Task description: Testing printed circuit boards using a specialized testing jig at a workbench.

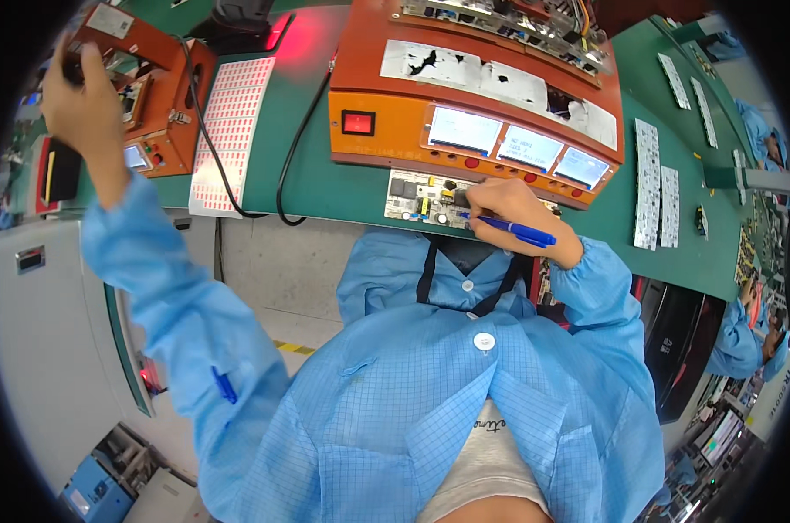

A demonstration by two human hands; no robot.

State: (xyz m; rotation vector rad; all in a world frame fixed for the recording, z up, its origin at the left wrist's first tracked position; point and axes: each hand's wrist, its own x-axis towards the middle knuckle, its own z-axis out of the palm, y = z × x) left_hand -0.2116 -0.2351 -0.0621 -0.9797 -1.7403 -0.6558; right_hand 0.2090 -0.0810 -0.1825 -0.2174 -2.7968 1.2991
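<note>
My right hand is closed round a blue pen. It rests at the right part of a populated circuit board, which lies at the front edge of the green bench, just before the orange test box. The hand covers part of the board and hides the pen's tip. Off to the far left, my left hand is raised beside a smaller orange test fixture. Its thumb and a finger are stretched apart; the other fingers are partly hidden. Inside the fixture sits a board-like part.
Between the two orange units lie a sheet of red-printed labels and black cables. A black device casts red light behind them. White board panels lie to the right. Other people in blue sleeves work at the far right.
</note>
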